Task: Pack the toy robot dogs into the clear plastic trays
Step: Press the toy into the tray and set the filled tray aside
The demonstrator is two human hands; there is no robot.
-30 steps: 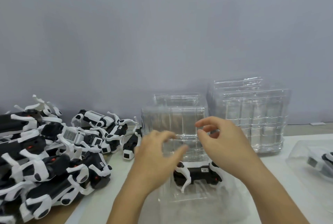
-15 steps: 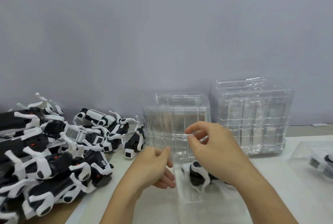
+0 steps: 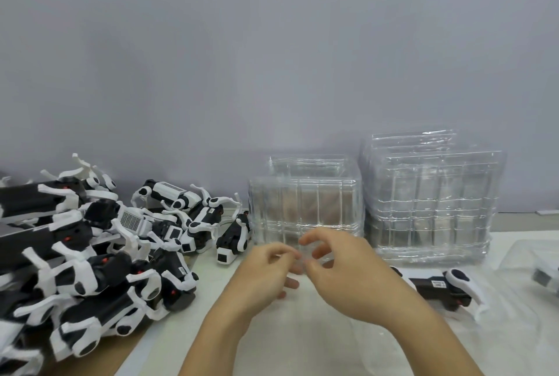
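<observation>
Head view puts our left hand (image 3: 266, 269) and right hand (image 3: 344, 272) close together low over the white table (image 3: 302, 345), fingers curled; whether they pinch a thin clear tray edge we cannot tell, as that spot is blurred. One toy dog (image 3: 438, 286) lies to the right in a clear tray (image 3: 453, 319), near the taller tray stack (image 3: 429, 203). The shorter tray stack (image 3: 305, 209) stands just behind our hands. Unpacked dogs (image 3: 90, 254) are heaped at left. We judge the risk is lifting two nested trays together, since clear walls cling and hide their edges.
</observation>
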